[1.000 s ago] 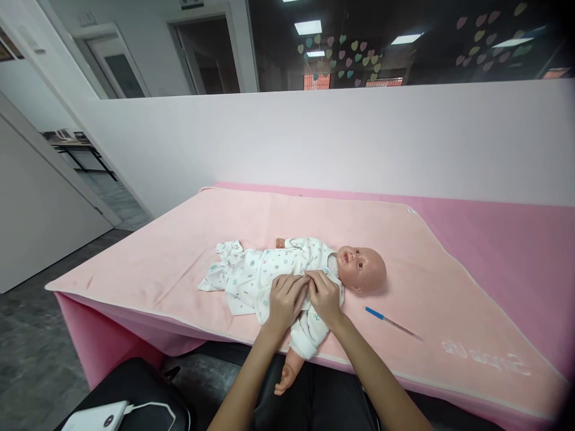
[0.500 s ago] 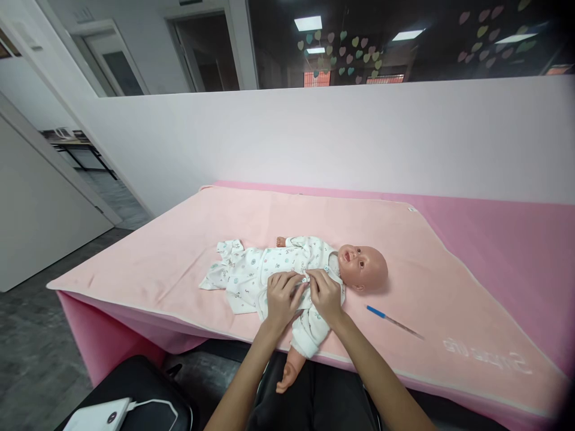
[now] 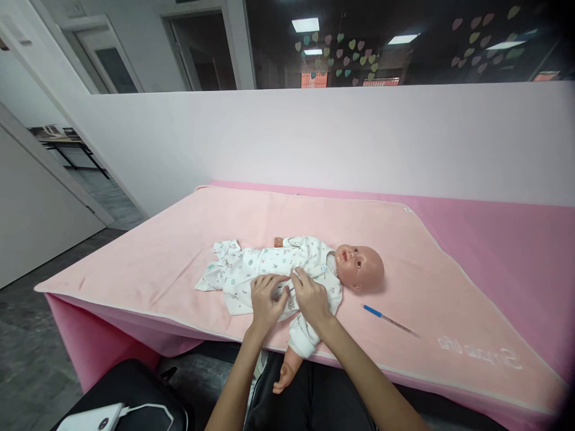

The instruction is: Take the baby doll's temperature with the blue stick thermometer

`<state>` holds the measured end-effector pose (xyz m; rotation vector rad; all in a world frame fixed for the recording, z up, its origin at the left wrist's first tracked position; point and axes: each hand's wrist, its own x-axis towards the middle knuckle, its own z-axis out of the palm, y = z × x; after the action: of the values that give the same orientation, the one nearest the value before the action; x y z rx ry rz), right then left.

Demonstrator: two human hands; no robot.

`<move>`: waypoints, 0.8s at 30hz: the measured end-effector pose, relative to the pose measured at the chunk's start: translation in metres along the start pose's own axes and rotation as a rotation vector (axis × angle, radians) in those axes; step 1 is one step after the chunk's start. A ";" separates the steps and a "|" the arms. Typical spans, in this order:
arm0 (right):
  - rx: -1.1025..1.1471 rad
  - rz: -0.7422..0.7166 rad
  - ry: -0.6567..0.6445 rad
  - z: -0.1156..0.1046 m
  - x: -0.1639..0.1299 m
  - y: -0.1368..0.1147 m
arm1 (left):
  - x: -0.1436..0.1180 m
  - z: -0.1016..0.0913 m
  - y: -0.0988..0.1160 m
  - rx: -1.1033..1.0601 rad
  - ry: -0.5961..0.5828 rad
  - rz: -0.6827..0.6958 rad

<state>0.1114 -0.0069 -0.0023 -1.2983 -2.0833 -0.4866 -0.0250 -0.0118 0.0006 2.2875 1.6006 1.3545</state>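
Curls left hand [image 3: 268, 301] and, nearer the head [image 3: 360, 267] at right, right hand [image 3: 312, 298] onto the white gown [image 3: 251, 263] of a doll [image 3: 309, 246] lying left to right on a pink blanket [image 3: 381, 230]; cannot tell if gripping.

- A blue-handled stick [image 3: 384, 318] lies to my right on the peach blanket [image 3: 171, 239], near pale lettering [image 3: 480, 352].
- Pink cloth [image 3: 503, 245] shows past the blanket's edge.
- Low on my left, a white device [image 3: 92, 419] with a white cable [image 3: 148, 404] rests on a black surface [image 3: 130, 386].
- Before me stands a white wall [image 3: 341, 137], heart shapes [image 3: 345, 61] dotting the dark glass [image 3: 422, 60] above.
- Farther left are a white door [image 3: 40, 203], a desk [image 3: 63, 142] and grey floor [image 3: 36, 341].
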 end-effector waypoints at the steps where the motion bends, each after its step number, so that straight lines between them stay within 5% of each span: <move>1: 0.026 0.002 -0.021 0.000 0.002 -0.005 | 0.000 -0.001 -0.001 -0.012 -0.012 0.006; 13: 0.363 0.071 0.053 0.003 -0.002 -0.011 | -0.006 -0.011 -0.013 -0.069 -0.094 0.059; 24: 0.327 0.113 0.079 0.005 -0.001 -0.009 | -0.011 -0.008 -0.009 0.105 0.081 0.103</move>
<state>0.1023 -0.0088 -0.0063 -1.1748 -1.9156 -0.1370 -0.0384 -0.0197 -0.0057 2.4370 1.6352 1.4363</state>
